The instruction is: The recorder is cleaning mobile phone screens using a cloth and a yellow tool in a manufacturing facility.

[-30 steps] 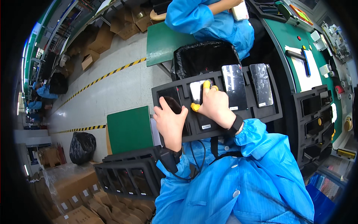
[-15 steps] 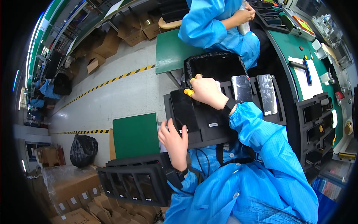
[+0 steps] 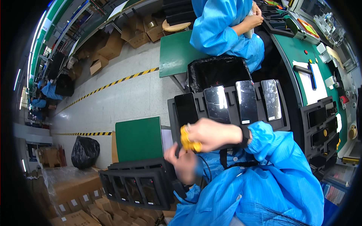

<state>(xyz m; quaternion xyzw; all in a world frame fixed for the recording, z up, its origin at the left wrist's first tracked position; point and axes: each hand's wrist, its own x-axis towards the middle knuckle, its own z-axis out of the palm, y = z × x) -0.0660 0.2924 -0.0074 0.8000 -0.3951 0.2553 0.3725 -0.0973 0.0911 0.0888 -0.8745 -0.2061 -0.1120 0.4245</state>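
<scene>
Fingers of both hands meet, grip unclear; black tray (image 3: 175, 109) holds four dark phones (image 3: 247, 101).

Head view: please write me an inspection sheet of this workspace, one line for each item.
Surface: green workbench at right, grey floor at left.
Job's things: black slotted tray holding four dark phones; second black tray lower left.
Clutter: black bin liner, cardboard boxes, black rubbish bag.
Grippers: right hand with yellow finger cots, fingertips meeting left hand; what they pinch cannot be told.
Cables: thin black cord by the left wrist.
Surroundings: co-worker in blue coat, yellow-black floor tape.
</scene>
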